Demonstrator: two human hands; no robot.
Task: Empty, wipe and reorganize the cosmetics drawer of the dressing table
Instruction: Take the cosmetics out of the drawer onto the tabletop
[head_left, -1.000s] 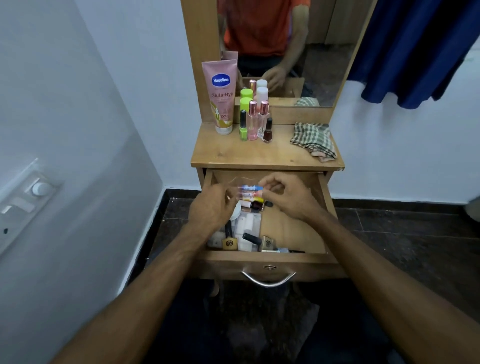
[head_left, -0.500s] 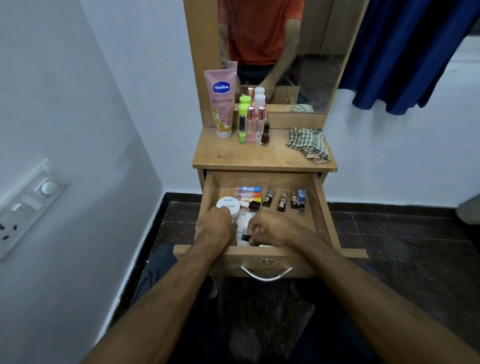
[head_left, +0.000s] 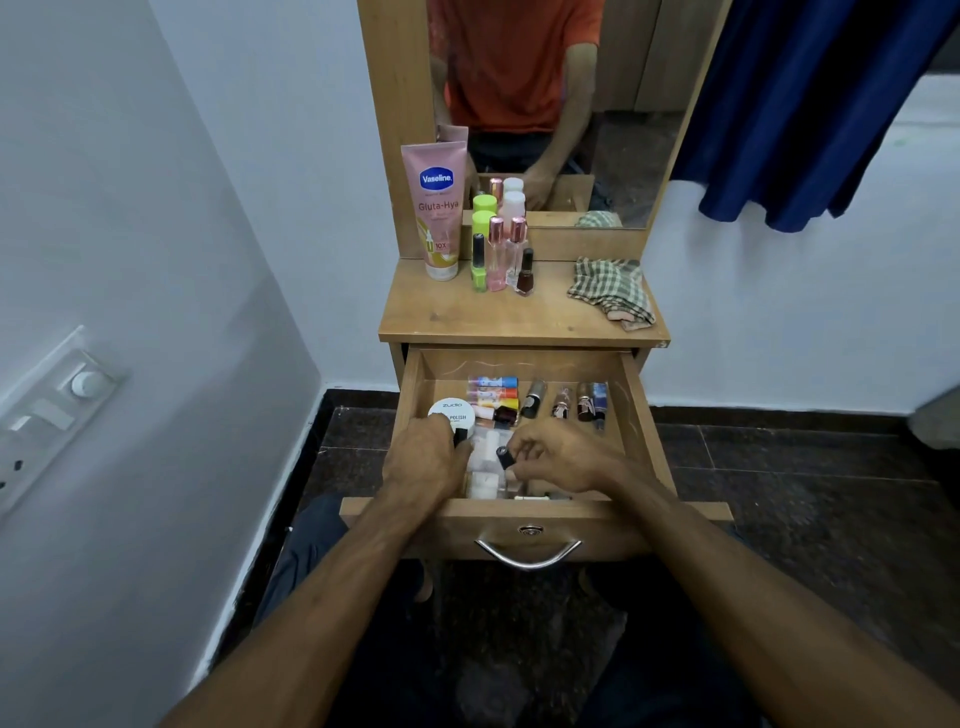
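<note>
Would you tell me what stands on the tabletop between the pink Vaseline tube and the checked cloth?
In the head view, a cluster of small bottles stands between the Vaseline tube and the checked cloth.

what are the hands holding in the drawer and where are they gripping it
The right hand pinches a small dark bottle near its cap end. The left hand grips another small dark item; which part cannot be told.
</note>
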